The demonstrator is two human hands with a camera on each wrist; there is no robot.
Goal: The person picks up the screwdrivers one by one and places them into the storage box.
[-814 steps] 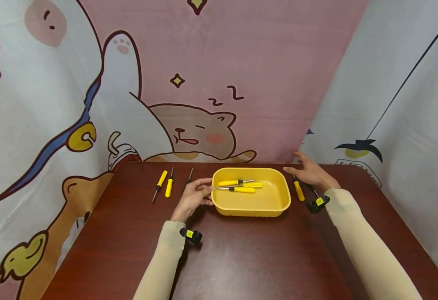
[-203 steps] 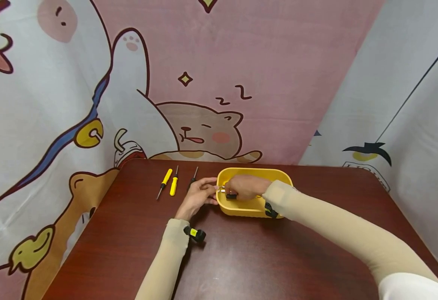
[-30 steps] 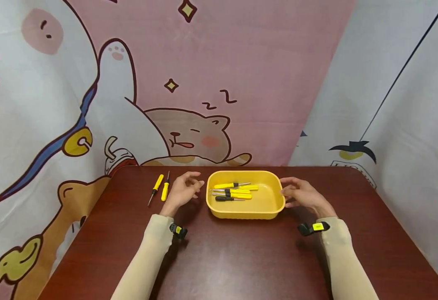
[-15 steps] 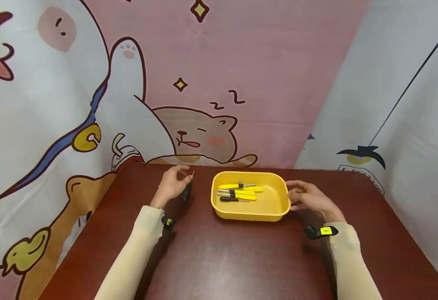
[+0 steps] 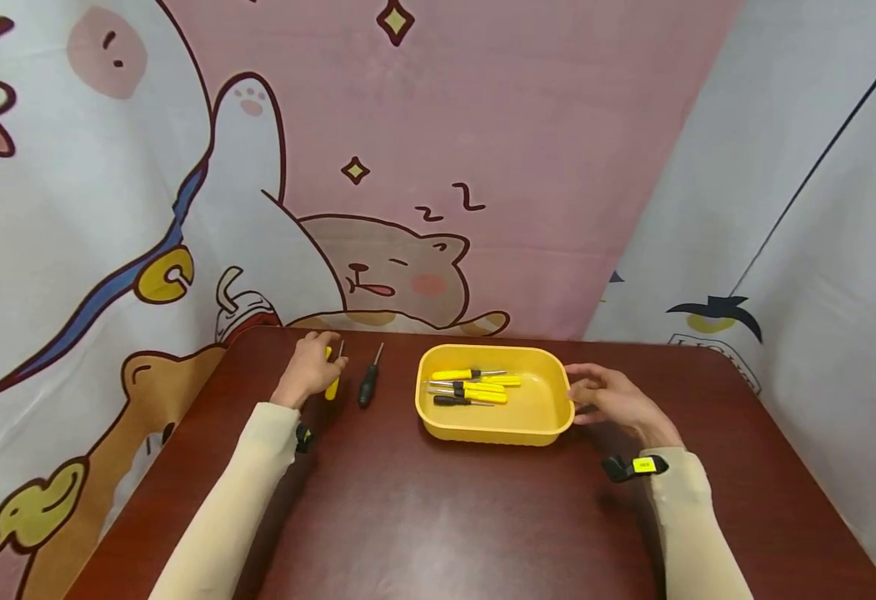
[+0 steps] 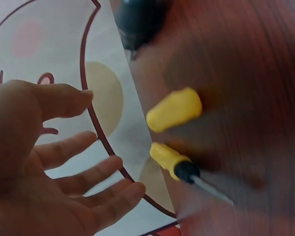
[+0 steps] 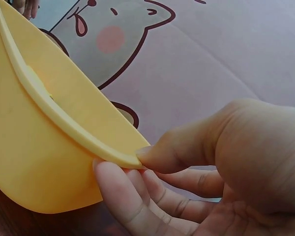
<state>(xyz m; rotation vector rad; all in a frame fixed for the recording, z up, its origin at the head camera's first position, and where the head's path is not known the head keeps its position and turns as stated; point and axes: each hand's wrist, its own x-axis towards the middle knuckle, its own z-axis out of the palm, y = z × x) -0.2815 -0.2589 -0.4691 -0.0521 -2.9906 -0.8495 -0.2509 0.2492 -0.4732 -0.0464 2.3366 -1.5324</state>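
Observation:
My left hand (image 5: pixel 308 367) hovers at the table's far left with fingers spread and nothing in them. Two yellow-handled screwdrivers lie close by: one (image 5: pixel 332 389) shows beside the fingers, the other is mostly hidden under the hand in the head view. The left wrist view shows both, one as a yellow handle (image 6: pixel 174 109), the other with its black collar (image 6: pixel 187 171). A black screwdriver (image 5: pixel 367 387) lies to their right. My right hand (image 5: pixel 618 404) pinches the right rim of a yellow plastic bin (image 5: pixel 493 435), thumb on top and fingers outside.
Inside the bin lie several yellow screwdrivers (image 5: pixel 453 375) and a small black screwdriver (image 5: pixel 448 401), towards its left side. The dark red wooden table (image 5: pixel 438 517) meets a cartoon-printed cloth (image 5: pixel 543 208) at its back edge.
My left hand has moved left past the black screwdriver, uncovering it, to the yellow ones. My right hand stays at the bin. Compared with 27 seconds ago, the bin holds more screwdrivers.

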